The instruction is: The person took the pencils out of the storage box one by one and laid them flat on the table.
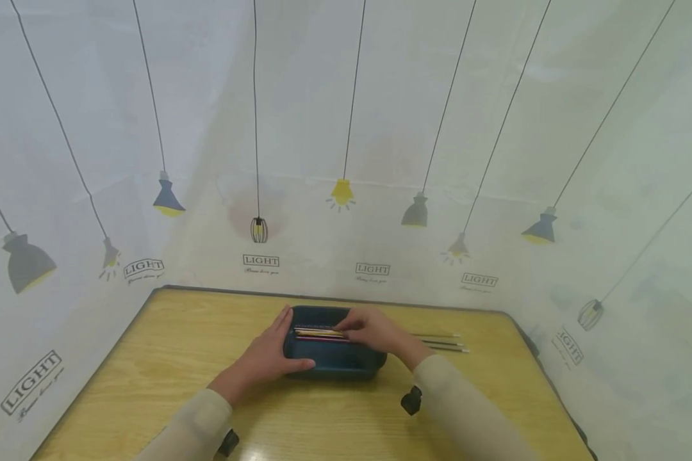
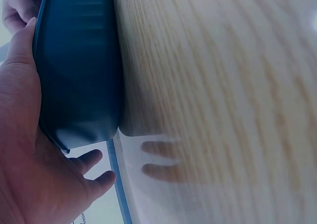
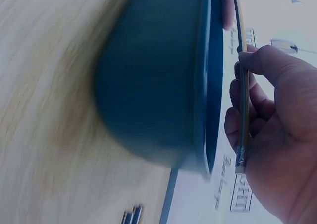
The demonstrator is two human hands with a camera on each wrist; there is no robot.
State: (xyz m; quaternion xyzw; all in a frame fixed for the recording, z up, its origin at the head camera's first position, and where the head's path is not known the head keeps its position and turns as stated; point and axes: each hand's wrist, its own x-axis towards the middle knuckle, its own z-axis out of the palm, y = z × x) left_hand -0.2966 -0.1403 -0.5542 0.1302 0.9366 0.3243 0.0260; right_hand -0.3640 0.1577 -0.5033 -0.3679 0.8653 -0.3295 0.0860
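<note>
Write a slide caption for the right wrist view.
The right hand pinches a pencil beside the open top of a dark blue bin on a wood-grain table.

A wood-grained table [image 1: 467, 397] carries a blue bin [image 1: 334, 372] and pencils [image 1: 446, 344].

One left hand [image 1: 267, 353], one right hand [image 1: 373, 328], one blue bin [image 1: 334, 367], one held pencil [image 3: 243, 105], three loose pencils [image 1: 446, 348] on one counter [image 1: 207, 333], binned pencils [image 1: 314, 333] too overlapped to count, two sleeves [image 1: 458, 400], two black wrist devices [image 1: 411, 401], nine complete printed lamps [image 1: 415, 211], six LIGHT labels [image 1: 261, 261]
</note>
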